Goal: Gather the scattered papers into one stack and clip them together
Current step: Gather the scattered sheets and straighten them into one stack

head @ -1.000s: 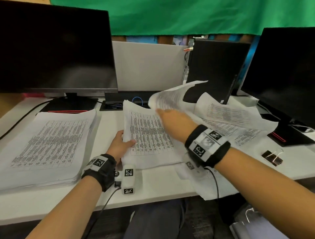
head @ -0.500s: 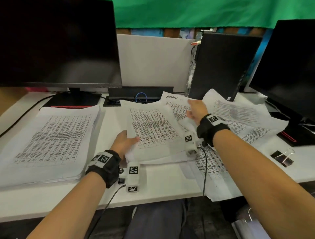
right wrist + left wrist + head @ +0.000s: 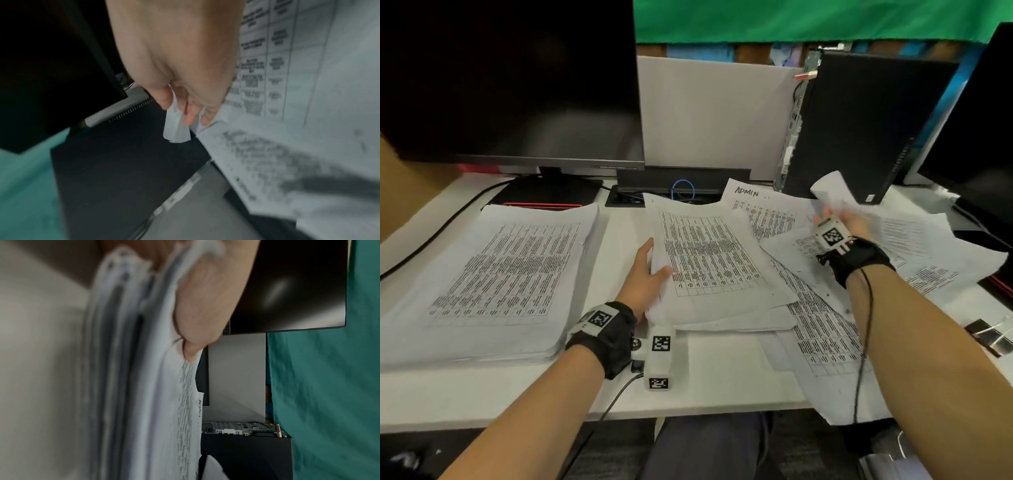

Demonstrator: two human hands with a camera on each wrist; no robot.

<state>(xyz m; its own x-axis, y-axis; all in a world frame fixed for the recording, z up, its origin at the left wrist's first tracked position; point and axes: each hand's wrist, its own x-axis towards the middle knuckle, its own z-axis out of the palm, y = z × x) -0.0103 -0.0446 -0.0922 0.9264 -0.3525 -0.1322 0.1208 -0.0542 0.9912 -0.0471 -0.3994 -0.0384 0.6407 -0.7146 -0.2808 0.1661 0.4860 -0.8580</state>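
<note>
A gathered stack of printed sheets (image 3: 712,263) lies mid-desk. My left hand (image 3: 654,267) grips its left edge, thumb on top and fingers beneath; in the left wrist view the thumb (image 3: 205,305) presses on the pile (image 3: 144,394). Further right, my right hand (image 3: 837,217) pinches the corner of a loose sheet (image 3: 828,190) and lifts it; the right wrist view shows the fingers (image 3: 191,113) curled on that corner (image 3: 176,131). More loose sheets lie around: one headed ADMIN (image 3: 760,205), one near the front edge (image 3: 822,339), others at far right (image 3: 928,257). A black binder clip (image 3: 989,337) sits at the right edge.
A thick separate pile of paper (image 3: 493,274) fills the desk's left. Monitors stand at the back left (image 3: 510,85) and far right (image 3: 976,137), with a black computer tower (image 3: 859,130) between them. A cable box (image 3: 681,181) sits behind the stack.
After laying a sheet on the central stack, my right hand passed over the ADMIN sheet, moved right and pinched another sheet's corner. The left hand kept its hold.
</note>
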